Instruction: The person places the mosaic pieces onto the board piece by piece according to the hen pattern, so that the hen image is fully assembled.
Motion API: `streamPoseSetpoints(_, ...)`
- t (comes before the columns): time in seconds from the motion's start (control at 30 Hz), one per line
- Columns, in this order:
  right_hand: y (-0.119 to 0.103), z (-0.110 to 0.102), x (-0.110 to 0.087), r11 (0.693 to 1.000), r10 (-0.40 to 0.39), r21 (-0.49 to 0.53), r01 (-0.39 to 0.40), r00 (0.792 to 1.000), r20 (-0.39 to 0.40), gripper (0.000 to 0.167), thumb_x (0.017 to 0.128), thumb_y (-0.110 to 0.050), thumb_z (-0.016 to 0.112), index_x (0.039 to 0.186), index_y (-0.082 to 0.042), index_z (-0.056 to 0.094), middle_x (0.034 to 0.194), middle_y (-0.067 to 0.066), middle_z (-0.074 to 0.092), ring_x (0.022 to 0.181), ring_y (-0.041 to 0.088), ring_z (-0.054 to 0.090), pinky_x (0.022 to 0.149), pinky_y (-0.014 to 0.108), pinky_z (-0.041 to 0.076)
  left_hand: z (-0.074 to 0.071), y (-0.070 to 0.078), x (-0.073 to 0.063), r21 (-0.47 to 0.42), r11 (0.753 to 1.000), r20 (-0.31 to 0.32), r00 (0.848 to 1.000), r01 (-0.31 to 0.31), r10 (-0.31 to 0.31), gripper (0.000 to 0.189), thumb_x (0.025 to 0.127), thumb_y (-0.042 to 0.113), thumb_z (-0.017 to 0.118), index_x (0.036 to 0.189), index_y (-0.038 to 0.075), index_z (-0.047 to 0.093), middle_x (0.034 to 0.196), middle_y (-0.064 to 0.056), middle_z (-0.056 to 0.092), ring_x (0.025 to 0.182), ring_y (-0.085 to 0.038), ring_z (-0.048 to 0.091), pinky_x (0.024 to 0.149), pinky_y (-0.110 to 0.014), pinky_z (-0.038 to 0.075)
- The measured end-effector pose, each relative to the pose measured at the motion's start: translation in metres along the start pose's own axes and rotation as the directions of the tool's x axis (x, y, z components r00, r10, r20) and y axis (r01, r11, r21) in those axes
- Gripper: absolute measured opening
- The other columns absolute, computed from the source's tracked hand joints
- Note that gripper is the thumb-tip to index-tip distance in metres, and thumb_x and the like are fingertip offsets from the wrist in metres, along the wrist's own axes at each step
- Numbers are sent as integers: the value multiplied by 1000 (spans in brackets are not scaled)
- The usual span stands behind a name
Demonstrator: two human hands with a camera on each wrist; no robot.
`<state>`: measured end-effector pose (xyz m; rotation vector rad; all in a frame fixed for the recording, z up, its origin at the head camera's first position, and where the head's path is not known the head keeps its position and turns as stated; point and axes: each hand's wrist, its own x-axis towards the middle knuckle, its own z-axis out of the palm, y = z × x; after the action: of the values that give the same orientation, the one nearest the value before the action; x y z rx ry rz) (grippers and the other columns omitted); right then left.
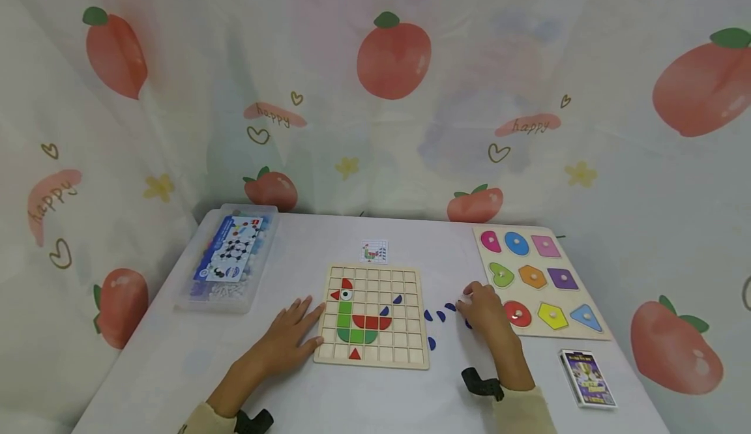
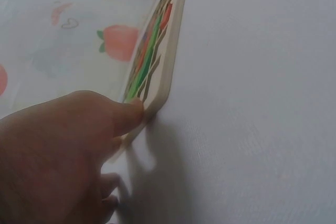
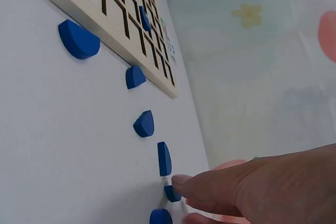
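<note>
as spread left grip (image 1: 285, 339) touches wooden grid (image 1: 405, 350), right grip (image 1: 486, 311), pinch unclear, rounded pieces (image 1: 431, 343)

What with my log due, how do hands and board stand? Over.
Left hand touching board, left side. Right hand at a small blue piece, grip unclear. Bird picture on board. Loose blue pieces between right hand and board.

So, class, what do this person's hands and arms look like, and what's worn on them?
The left hand and right hand wear no gloves. The left sleeve and right sleeve are pale beige. Small black devices sit near the cuffs: left device, right device.
</note>
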<state>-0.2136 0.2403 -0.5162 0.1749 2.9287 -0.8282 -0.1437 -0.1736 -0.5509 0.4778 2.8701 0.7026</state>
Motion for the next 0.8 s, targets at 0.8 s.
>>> streamPoseSetpoints(0.8,16,5,11,998,10,68,-11,1000,15,34,100,-20,72,122,4,62,104,21,70,86,28,66,77,43,63,2,-2,0,16,1000,-3,1000,-9,9,69,105,42,62,164,17,40,173,-17,28,161,-43,20,126,-67,21)
